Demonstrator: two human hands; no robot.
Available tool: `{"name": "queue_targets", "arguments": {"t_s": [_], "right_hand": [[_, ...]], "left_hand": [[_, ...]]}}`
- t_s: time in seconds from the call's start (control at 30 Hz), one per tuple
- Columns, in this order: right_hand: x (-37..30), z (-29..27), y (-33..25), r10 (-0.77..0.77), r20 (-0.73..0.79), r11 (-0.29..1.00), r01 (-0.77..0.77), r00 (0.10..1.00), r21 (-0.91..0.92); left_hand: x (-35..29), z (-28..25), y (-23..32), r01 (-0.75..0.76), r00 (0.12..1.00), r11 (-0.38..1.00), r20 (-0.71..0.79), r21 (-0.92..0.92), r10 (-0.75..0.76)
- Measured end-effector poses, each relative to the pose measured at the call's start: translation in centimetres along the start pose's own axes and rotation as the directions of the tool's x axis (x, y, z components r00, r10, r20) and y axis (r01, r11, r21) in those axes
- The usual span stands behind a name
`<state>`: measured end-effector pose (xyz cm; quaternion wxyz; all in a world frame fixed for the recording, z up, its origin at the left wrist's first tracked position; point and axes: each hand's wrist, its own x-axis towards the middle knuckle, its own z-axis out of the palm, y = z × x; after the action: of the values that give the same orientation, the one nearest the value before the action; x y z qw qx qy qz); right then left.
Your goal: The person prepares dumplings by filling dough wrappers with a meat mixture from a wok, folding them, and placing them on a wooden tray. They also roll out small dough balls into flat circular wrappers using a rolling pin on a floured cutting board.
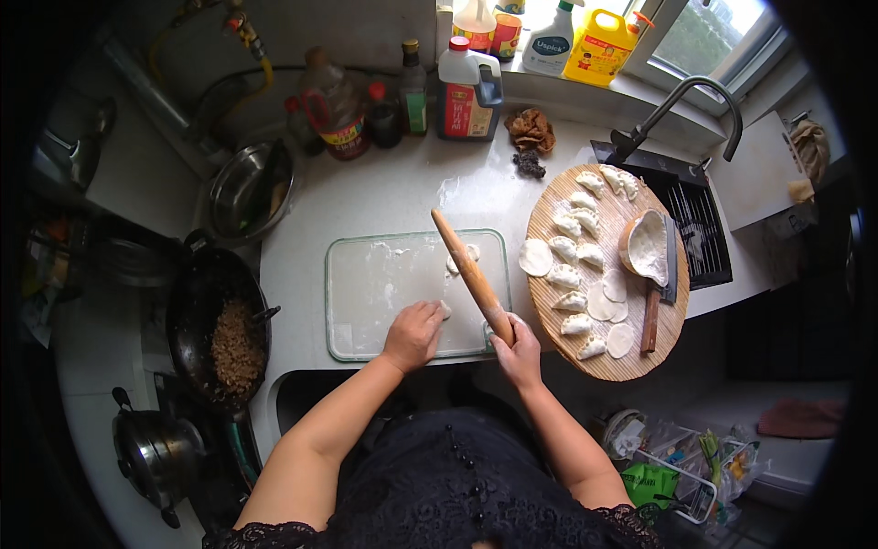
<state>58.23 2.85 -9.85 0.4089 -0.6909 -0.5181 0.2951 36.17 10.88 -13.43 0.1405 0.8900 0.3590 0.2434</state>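
My right hand (519,352) grips the near end of a wooden rolling pin (462,261), which is raised at a slant over the cutting board (366,297). The board is pale with a green rim and dusted with flour. On it, my left hand (413,336) has its fingers closed at a small piece of dough (445,310); most of the grip is hidden by the hand. More small dough pieces (454,265) lie beyond, partly behind the pin.
At right, a round wooden board (546,331) carries several dumplings (569,274), dough wrappers (620,340), a flour bowl (647,245) and a cleaver (651,316), beside the sink (704,220). A wok of cooked filling (236,352) stands left. Bottles (468,96) line the back.
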Motion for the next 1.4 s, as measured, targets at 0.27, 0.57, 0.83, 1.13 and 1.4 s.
{"name": "queue_targets", "arguments": {"t_s": [0.27,0.57,0.83,1.13,1.4], "right_hand": [[1.1,1.2,-0.6,-0.046,0.018,0.999,0.046,0.999,-0.016],[1.2,1.4,0.1,-0.034,0.036,0.998,0.036,0.999,-0.044],[1.6,0.4,1.1,-0.082,0.133,0.993,0.092,0.988,-0.072],[2.1,2.2,2.8,-0.221,0.362,0.767,0.39,0.906,-0.509],[2.3,3.3,0.1,0.015,0.344,0.571,0.275,0.939,-0.773]], "left_hand": [[-0.1,3.0,1.6,0.112,0.975,0.973,0.167,0.203,-0.147],[0.9,2.6,2.2,0.191,0.937,0.953,0.246,0.234,-0.248],[-2.2,-0.4,1.5,0.375,0.927,0.926,0.039,-0.039,-0.374],[0.3,-1.3,-2.5,0.344,0.899,0.902,0.186,0.261,-0.397],[2.1,-2.0,-2.1,0.367,0.831,0.883,0.323,0.292,-0.453]]}}
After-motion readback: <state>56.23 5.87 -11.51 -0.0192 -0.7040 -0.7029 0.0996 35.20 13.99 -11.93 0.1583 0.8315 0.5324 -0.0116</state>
